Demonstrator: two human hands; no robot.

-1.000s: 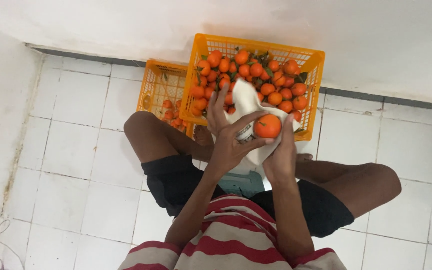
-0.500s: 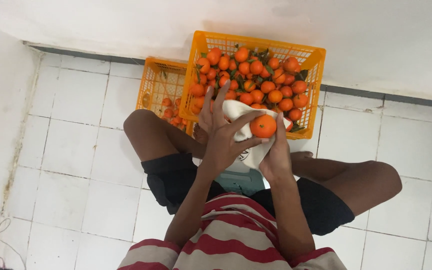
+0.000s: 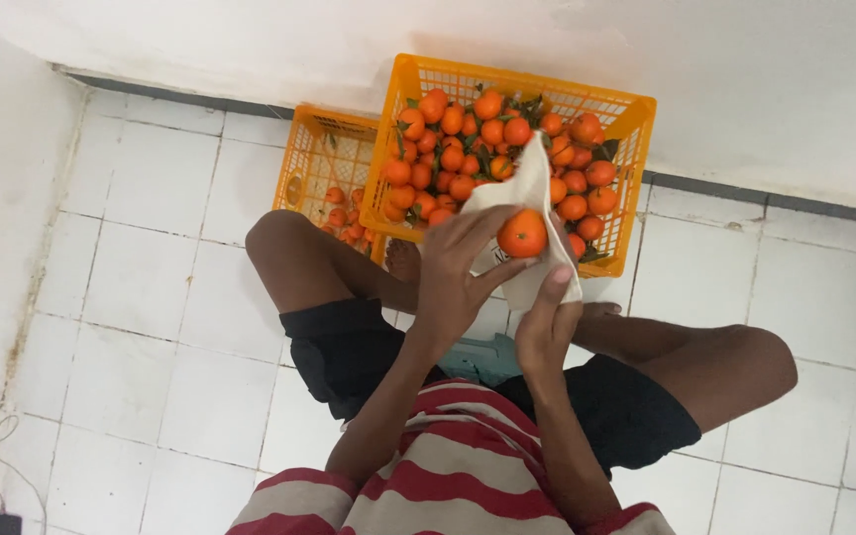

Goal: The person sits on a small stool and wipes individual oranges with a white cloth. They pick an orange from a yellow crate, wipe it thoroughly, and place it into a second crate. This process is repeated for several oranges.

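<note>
White cloth (image 3: 530,223) wipe in hand: your left hand (image 3: 453,277) grips orange (image 3: 522,234), right hand (image 3: 547,322) grips cloth. Next move wants a slow turn of the fruit.

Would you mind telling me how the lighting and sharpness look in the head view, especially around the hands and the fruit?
Head view: soft, even light, no glare; the orange and white cloth are sharp; the left hand and right hand look dark against the pale floor tiles; the full crate reads clearly, its lines slightly bowed by the wide lens.

Two orange crates (image 3: 636,119) of oranges, white tiled floor (image 3: 151,327)
</note>
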